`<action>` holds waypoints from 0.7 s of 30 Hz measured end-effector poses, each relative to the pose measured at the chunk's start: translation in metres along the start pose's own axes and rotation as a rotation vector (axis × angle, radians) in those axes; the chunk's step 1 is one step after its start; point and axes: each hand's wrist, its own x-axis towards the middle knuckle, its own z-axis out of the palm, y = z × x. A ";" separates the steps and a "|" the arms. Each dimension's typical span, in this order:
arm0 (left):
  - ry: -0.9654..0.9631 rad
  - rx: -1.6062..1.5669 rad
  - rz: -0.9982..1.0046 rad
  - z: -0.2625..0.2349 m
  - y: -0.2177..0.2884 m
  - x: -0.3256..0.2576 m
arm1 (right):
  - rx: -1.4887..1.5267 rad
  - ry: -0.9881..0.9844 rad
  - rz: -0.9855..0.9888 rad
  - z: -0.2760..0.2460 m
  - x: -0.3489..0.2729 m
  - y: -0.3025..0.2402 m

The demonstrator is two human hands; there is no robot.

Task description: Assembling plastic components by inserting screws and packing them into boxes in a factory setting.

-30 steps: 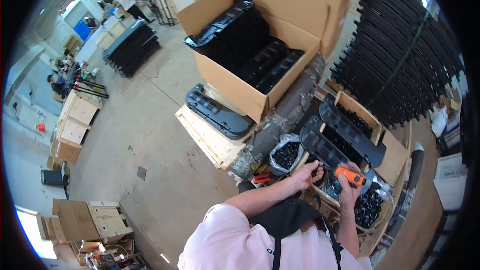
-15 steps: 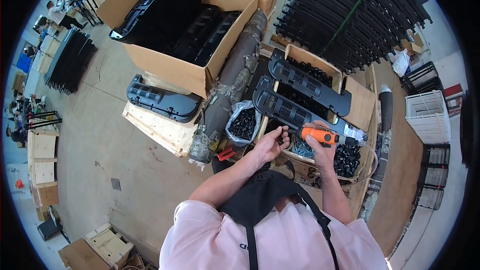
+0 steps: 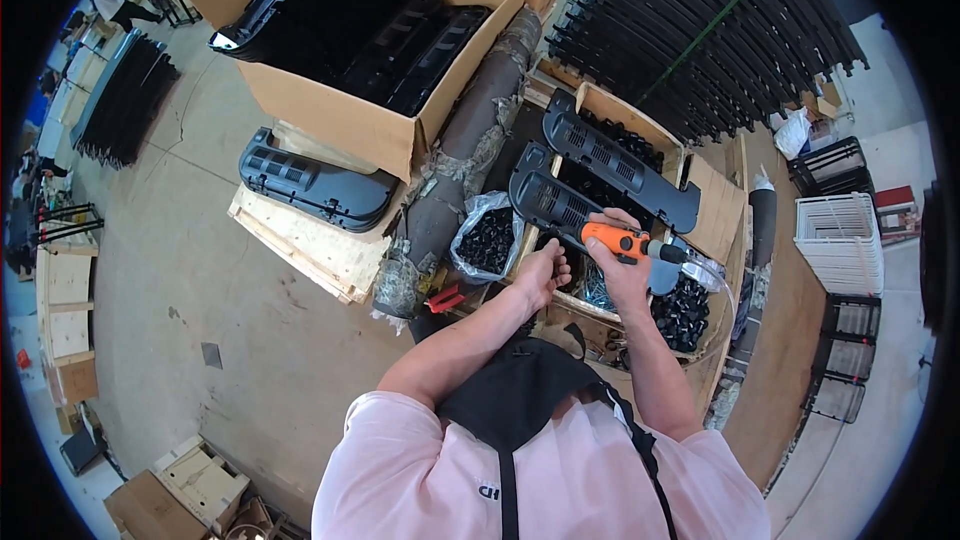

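Note:
My right hand (image 3: 624,278) is wrapped around an orange power screwdriver (image 3: 616,240), held level, its dark rear end toward the right with a clear hose behind it. The driver's tip points left, over the near black plastic panel (image 3: 548,196). My left hand (image 3: 541,276) is closed, fingers curled and thumb against them, just near that panel's front edge; what it pinches, if anything, is too small to make out. A second black panel (image 3: 622,165) lies beyond the first. A bag of small black parts (image 3: 487,242) stands left of my left hand.
Black parts fill a bin (image 3: 683,312) right of my right wrist. Small metal pieces (image 3: 597,288) lie in a tray between my hands. A padded roll (image 3: 470,140) borders the bench's left, beside a large carton (image 3: 340,118) of black panels. Red-handled pliers (image 3: 446,300) sit near my left forearm.
My right hand has lifted the screwdriver farther away and a little left, closer over the near panel. My left hand has shifted slightly away from me, fingers more curled. The whole view has tilted slightly.

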 end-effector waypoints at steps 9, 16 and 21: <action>0.008 0.087 0.041 0.005 0.002 0.017 | -0.065 -0.056 0.004 0.013 0.007 0.011; -0.013 0.159 0.095 0.004 -0.003 0.034 | -0.222 -0.140 -0.011 0.030 0.015 -0.002; -0.009 0.265 0.132 0.012 0.000 0.028 | -0.384 -0.173 0.017 0.030 0.019 -0.004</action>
